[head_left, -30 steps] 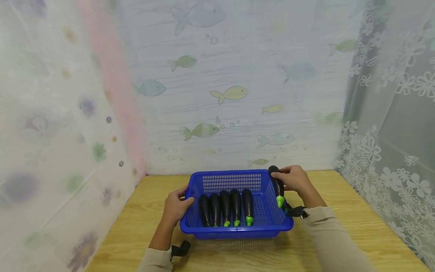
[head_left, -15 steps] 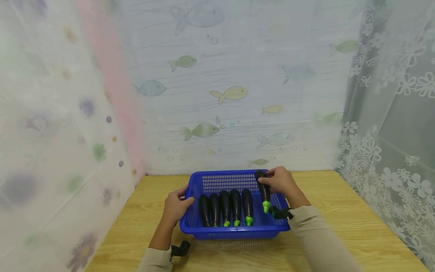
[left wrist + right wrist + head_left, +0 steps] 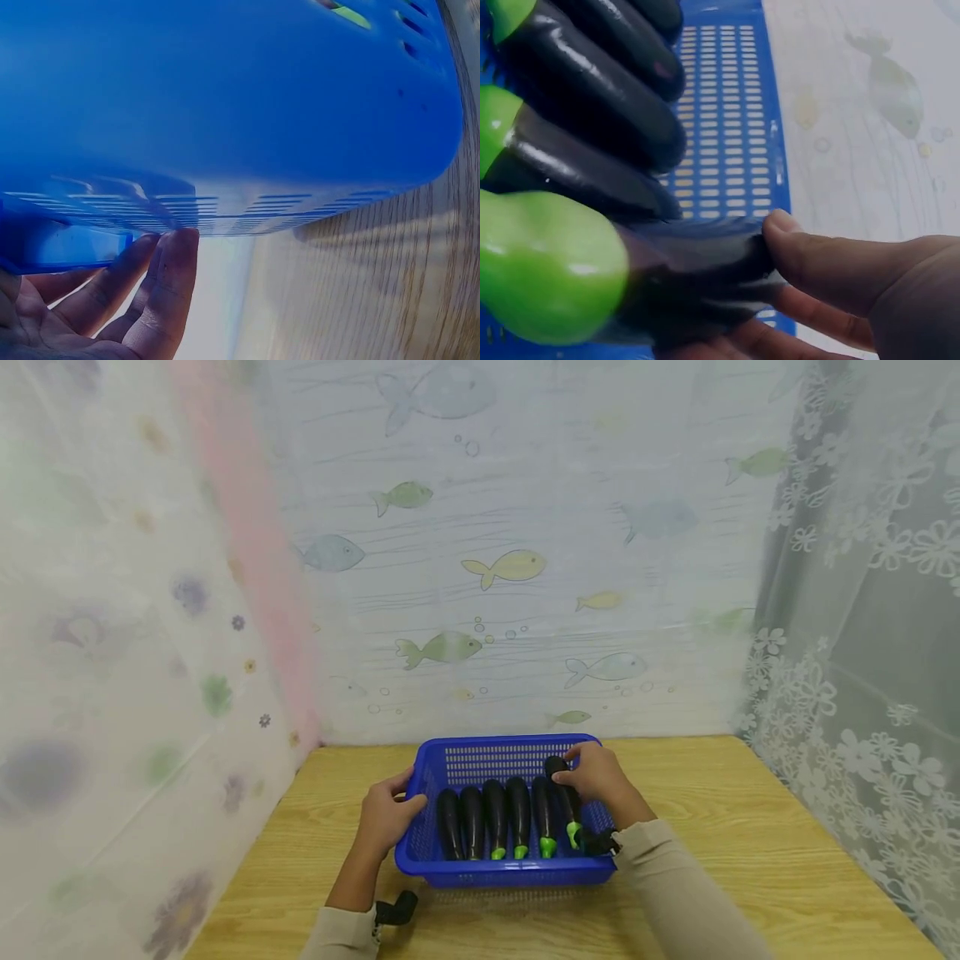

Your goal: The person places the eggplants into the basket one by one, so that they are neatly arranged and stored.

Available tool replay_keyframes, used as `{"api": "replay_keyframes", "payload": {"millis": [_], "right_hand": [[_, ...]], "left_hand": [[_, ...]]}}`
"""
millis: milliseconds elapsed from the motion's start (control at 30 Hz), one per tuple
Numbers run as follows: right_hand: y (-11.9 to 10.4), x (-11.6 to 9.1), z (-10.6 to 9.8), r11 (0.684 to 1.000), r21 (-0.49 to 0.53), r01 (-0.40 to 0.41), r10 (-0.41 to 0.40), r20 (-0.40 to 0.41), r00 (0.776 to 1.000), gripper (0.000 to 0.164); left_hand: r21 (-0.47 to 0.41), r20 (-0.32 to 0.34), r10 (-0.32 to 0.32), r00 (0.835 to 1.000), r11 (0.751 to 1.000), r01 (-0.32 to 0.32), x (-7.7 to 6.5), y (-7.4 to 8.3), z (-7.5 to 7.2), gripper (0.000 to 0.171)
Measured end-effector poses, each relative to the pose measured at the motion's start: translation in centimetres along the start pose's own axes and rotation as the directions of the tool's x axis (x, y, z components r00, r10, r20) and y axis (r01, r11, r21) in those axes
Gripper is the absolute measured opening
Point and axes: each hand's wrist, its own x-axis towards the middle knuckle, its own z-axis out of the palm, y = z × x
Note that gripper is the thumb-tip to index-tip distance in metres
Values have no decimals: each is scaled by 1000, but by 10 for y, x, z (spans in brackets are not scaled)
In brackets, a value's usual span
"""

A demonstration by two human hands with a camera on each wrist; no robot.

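A blue perforated basket (image 3: 517, 867) stands on the table with several dark eggplants (image 3: 495, 818) lined up side by side in it, green stem ends toward me. My left hand (image 3: 387, 814) grips the basket's left rim; in the left wrist view its fingers (image 3: 169, 292) lie against the outer wall. Inside the right part of the basket, my right hand (image 3: 596, 777) pinches another eggplant (image 3: 567, 802) near its dark end. The right wrist view shows the thumb on this eggplant (image 3: 697, 255), close beside its neighbour; whether it touches the basket floor I cannot tell.
The wood-grain table (image 3: 712, 843) extends around the basket. Behind it hangs a pale curtain (image 3: 517, 652) with fish prints, and a lacy curtain (image 3: 862, 693) borders the right side. Small black devices (image 3: 397, 908) are strapped at both wrists.
My right hand has carried its eggplant left and down, from over the basket's right rim to inside, beside the row. The left hand and basket have stayed in place.
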Motion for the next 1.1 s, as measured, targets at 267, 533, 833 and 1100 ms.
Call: {"api": "replay_keyframes", "payload": {"millis": [267, 533, 833, 1100], "right_hand": [[-2, 3, 5, 997, -70, -21, 25, 57, 998, 47], [-5, 0, 6, 997, -53, -54, 58, 61, 997, 53], [-7, -2, 5, 997, -30, -77, 79, 84, 993, 66], [-3, 1, 6, 998, -25, -50, 52, 84, 995, 75]], "left_hand": [[-3, -5, 0, 1000, 1000, 0, -1, 0, 0, 65], [-7, -3, -5, 1000, 1000, 5, 0, 0, 0, 65], [0, 1, -11, 1000, 1000, 11, 1, -1, 0, 66], [3, 0, -9, 1000, 1000, 9, 2, -1, 0, 66]]}}
